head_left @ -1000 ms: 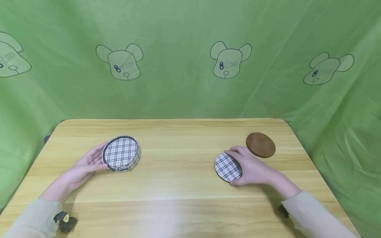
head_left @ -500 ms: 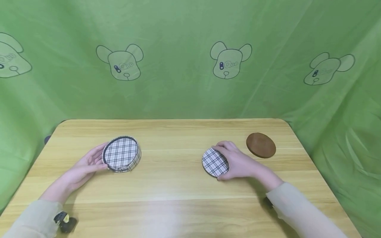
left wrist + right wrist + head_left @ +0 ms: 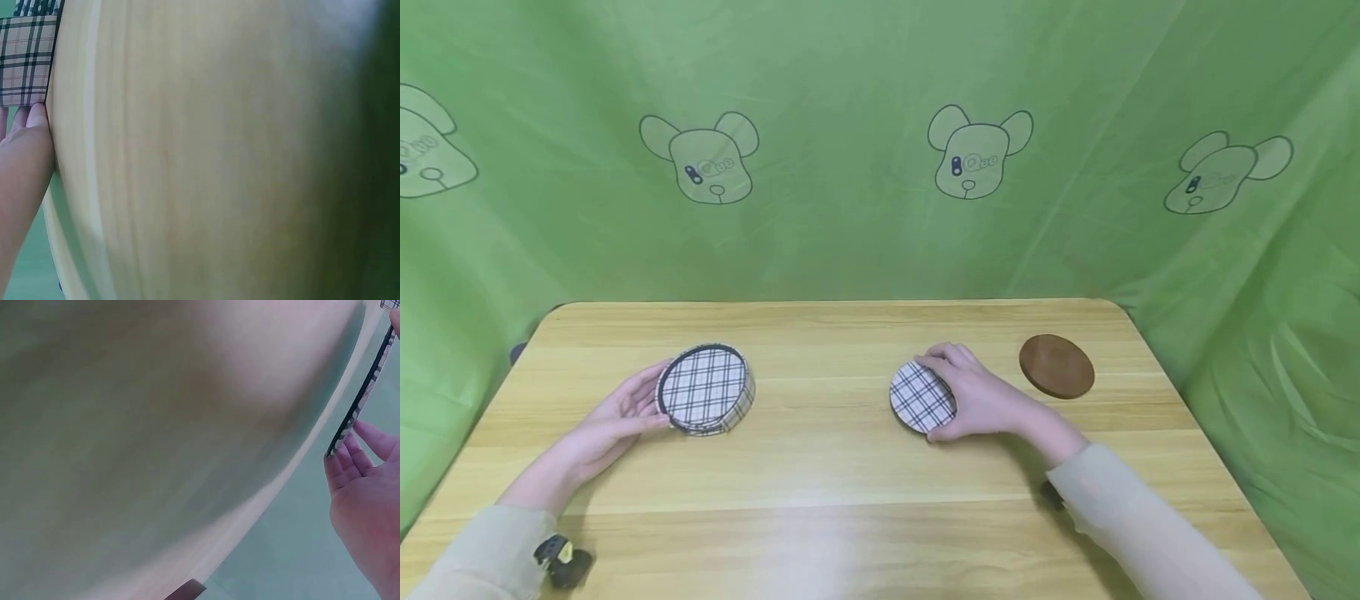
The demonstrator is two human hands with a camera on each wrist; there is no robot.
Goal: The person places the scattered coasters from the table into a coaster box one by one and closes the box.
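At the left of the table, my left hand [image 3: 613, 421] holds the near-left side of a round plaid coaster holder [image 3: 706, 387], thumb at the front and fingers behind. The holder has a dark-lined rim and a plaid face inside it. In the left wrist view, its plaid side wall [image 3: 26, 62] stands just beyond the fingertips. Right of the table's middle, my right hand [image 3: 973, 396] grips a thin round plaid coaster [image 3: 921, 396] by its right edge. The right wrist view shows this hand [image 3: 369, 487] pinching the coaster [image 3: 362, 394] edge-on, above the table.
A brown round coaster [image 3: 1057, 366] lies flat at the back right of the wooden table [image 3: 820, 467], to the right of my right hand. Behind the table's far edge hangs a green curtain [image 3: 850, 233] with bear-head outlines. A dark wrist device [image 3: 567, 562] sits by the left sleeve.
My right hand has carried the plaid coaster leftward and slightly toward the back, away from the brown coaster. The left hand and the holder have stayed in place.
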